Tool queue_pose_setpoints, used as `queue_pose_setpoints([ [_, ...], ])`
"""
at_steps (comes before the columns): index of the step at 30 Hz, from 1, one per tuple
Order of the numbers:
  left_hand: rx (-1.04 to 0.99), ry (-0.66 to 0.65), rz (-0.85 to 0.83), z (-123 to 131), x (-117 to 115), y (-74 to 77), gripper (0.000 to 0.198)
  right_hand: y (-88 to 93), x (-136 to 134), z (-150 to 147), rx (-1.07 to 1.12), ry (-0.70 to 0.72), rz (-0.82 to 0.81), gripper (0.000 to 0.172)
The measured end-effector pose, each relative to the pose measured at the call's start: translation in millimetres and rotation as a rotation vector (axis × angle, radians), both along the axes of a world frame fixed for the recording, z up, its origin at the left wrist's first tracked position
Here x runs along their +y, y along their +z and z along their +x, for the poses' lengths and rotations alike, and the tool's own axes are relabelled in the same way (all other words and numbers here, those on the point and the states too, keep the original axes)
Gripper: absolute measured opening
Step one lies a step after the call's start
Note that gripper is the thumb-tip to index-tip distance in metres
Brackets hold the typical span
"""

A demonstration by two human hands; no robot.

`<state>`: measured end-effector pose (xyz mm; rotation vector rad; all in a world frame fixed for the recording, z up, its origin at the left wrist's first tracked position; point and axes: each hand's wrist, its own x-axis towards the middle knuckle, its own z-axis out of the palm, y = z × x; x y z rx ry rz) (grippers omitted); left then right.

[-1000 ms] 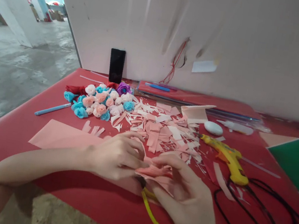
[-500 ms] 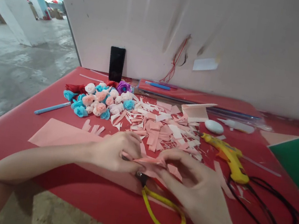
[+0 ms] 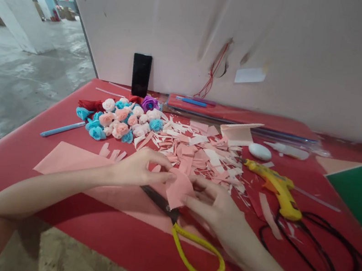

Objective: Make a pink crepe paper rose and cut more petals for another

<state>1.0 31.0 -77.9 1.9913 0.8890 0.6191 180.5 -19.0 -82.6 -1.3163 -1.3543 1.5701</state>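
A small pink paper petal (image 3: 179, 190) is held up between both hands over the table. My left hand (image 3: 142, 168) pinches its left edge between thumb and fingers. On the opposite edge, my right hand (image 3: 213, 203) grips it with thumb and fingertips. Just beneath lie scissors (image 3: 197, 258) with yellow handles and dark blades, resting on a long pink paper sheet (image 3: 72, 161). Behind the hands spreads a heap of pink and white paper scraps (image 3: 195, 152).
Paper roses (image 3: 121, 121) in several colours sit at the back left, near a blue pen (image 3: 63, 129). A phone (image 3: 140, 75) leans on the white panel. At right lie a yellow glue gun (image 3: 278, 186) with black cable, a white oval object (image 3: 259, 151) and a small bottle (image 3: 289, 151).
The pink paper was folded narrow in my fingers and now shows as a flat, rounded petal. Both hands have risen slightly, uncovering the scissor blades.
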Motion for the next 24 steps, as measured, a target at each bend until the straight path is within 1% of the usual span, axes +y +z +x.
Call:
queue_pose_setpoints([
  [3, -0.047, 0.031, -0.036, 2.3, 0.1, -2.3, 0.017, -4.5, 0.8, -0.4, 0.100, -0.064, -0.078, 0.021],
  [5, -0.057, 0.026, -0.061, 3.9, 0.3, -3.8, 0.016, -8.5, 2.2, -0.2, 0.149, -0.097, -0.088, 0.026],
  [7, -0.046, 0.028, -0.073, 5.3, 0.5, -5.5, 0.017, -12.3, 4.1, 0.0, 0.145, -0.116, -0.063, 0.027],
  [10, 0.008, 0.047, -0.074, 6.5, 0.9, -8.2, 0.022, -15.8, 7.7, 0.8, 0.027, -0.106, 0.025, 0.024],
  [12, 0.068, 0.031, -0.097, 7.4, 1.1, -10.1, 0.024, -15.8, 10.5, 2.6, -0.060, -0.040, 0.084, 0.022],
  [14, 0.126, -0.017, -0.126, 9.2, 0.6, -12.3, 0.022, -14.3, 13.5, 5.5, -0.136, 0.044, 0.151, 0.018],
  [16, 0.166, -0.053, -0.116, 12.1, -0.6, -15.3, 0.020, -12.2, 16.4, 9.3, -0.228, 0.091, 0.240, 0.014],
  [18, 0.197, -0.077, -0.060, 15.6, -1.8, -18.6, 0.019, -10.0, 18.8, 13.8, -0.338, 0.113, 0.307, 0.011],
  [21, 0.232, -0.115, 0.048, 20.3, -0.8, -22.6, 0.018, -5.6, 22.7, 21.7, -0.478, 0.154, 0.341, 0.012],
  [23, 0.259, -0.139, 0.128, 22.7, 2.7, -24.2, 0.015, -1.5, 26.9, 28.8, -0.554, 0.132, 0.380, 0.012],
  [24, 0.278, -0.146, 0.168, 23.8, 5.0, -25.1, 0.014, 0.7, 29.7, 33.2, -0.592, 0.095, 0.412, 0.012],
])
